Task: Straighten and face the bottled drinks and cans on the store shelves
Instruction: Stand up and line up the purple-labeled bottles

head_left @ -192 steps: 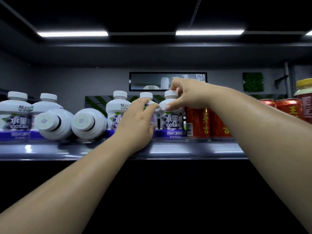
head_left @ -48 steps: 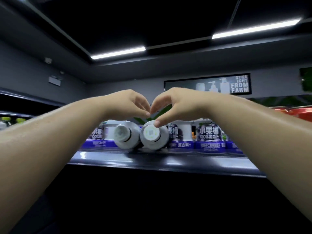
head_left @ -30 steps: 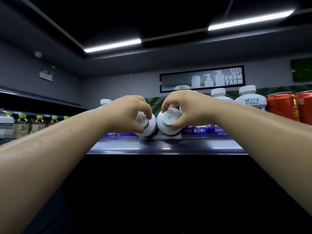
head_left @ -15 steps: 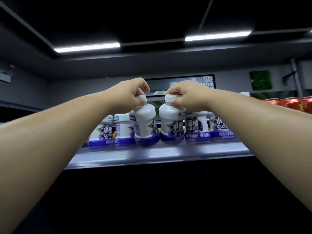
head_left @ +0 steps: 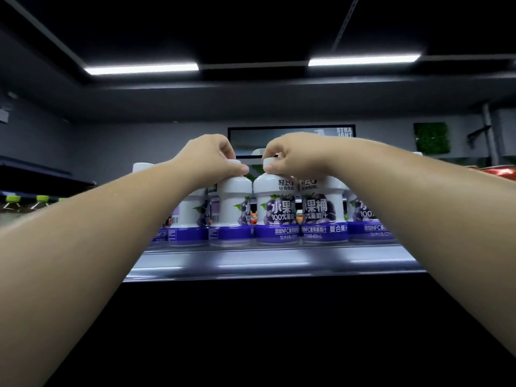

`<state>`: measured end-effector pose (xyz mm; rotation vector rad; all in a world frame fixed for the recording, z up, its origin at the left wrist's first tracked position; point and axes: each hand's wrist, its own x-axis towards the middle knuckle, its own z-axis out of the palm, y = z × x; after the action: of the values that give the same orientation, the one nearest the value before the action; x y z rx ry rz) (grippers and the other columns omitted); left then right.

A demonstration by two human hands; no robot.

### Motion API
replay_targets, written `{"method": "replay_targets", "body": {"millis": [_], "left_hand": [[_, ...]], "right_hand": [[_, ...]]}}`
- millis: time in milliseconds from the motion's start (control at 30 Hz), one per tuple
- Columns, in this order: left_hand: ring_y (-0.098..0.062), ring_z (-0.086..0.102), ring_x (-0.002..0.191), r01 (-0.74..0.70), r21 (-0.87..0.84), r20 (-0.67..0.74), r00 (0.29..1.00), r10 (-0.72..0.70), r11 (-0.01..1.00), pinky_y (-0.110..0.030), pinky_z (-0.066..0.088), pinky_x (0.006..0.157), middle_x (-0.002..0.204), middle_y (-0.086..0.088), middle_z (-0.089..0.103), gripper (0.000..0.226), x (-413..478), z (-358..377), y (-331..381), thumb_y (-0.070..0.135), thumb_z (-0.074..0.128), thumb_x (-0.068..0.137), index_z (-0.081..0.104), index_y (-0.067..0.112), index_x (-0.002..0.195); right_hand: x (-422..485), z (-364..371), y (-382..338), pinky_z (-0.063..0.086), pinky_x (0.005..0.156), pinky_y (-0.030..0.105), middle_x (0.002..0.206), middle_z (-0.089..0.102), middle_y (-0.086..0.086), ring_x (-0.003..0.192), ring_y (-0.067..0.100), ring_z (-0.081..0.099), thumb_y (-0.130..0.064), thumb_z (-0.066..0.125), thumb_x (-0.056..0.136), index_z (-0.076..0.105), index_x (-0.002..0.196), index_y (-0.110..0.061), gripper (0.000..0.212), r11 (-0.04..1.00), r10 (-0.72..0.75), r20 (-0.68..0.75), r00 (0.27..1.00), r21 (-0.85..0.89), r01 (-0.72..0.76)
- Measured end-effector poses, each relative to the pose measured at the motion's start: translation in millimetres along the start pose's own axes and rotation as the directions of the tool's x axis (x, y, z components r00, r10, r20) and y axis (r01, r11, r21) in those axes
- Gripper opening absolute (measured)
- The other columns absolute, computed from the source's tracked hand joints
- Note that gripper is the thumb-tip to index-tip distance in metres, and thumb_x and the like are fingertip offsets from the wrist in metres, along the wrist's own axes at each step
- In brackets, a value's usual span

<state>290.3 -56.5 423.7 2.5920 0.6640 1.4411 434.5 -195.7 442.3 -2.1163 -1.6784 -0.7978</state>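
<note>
We are gripping two white grape-juice bottles by their caps on the shelf [head_left: 265,263], both upright near its front edge and touching side by side. Our left hand [head_left: 208,157] is pinching the cap of the left bottle [head_left: 233,208], whose label is facing partly sideways. Our right hand [head_left: 293,155] is pinching the cap of the right bottle [head_left: 276,210], whose label is facing forward. More matching bottles [head_left: 324,210] are standing alongside in the row. Red cans [head_left: 499,171] are showing toward the shelf's right end.

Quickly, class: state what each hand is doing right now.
Left hand: closed on left bottle's cap.
Right hand: closed on right bottle's cap.
</note>
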Motion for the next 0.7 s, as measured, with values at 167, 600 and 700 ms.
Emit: {"method": "replay_targets", "body": {"millis": [167, 600, 700], "left_hand": [[-0.017, 0.065, 0.085, 0.007, -0.078, -0.013, 1.0, -0.008, 0.997, -0.028, 0.047, 0.063, 0.089, 0.002, 0.07, 0.017, 8, 3, 1, 0.026, 0.077, 0.082, 0.064, 0.02, 0.091], [-0.02, 0.067, 0.085, -0.011, -0.104, 0.011, 1.0, 0.013, 0.994, -0.04, 0.057, 0.079, 0.094, 0.0, 0.069, 0.012, 9, 13, -9, 0.037, 0.069, 0.088, 0.068, 0.026, 0.092], [-0.018, 0.066, 0.084, -0.021, -0.119, 0.002, 1.0, 0.021, 0.993, -0.035, 0.055, 0.072, 0.094, 0.002, 0.069, 0.011, 9, 14, -10, 0.038, 0.066, 0.09, 0.067, 0.027, 0.092]], "right_hand": [[7, -5, -1, 0.054, 0.068, 0.031, 0.093, 0.067, -0.003, 0.08, 0.017, 0.066, -0.03, 0.058, 0.099, 0.064, 0.091, -0.023, 0.012, 0.999, -0.019, -0.119, 0.993, 0.023, 0.022], [9, 4, 2, 0.042, 0.077, 0.03, 0.095, 0.063, -0.014, 0.083, 0.004, 0.056, -0.041, 0.059, 0.097, 0.067, 0.11, -0.033, 0.016, 0.997, -0.046, -0.04, 0.998, 0.053, 0.048], [9, 1, 3, 0.041, 0.068, 0.027, 0.083, 0.063, -0.015, 0.076, 0.003, 0.057, -0.04, 0.062, 0.096, 0.068, 0.104, -0.033, 0.012, 0.995, -0.057, -0.04, 0.998, 0.083, 0.06]]}}
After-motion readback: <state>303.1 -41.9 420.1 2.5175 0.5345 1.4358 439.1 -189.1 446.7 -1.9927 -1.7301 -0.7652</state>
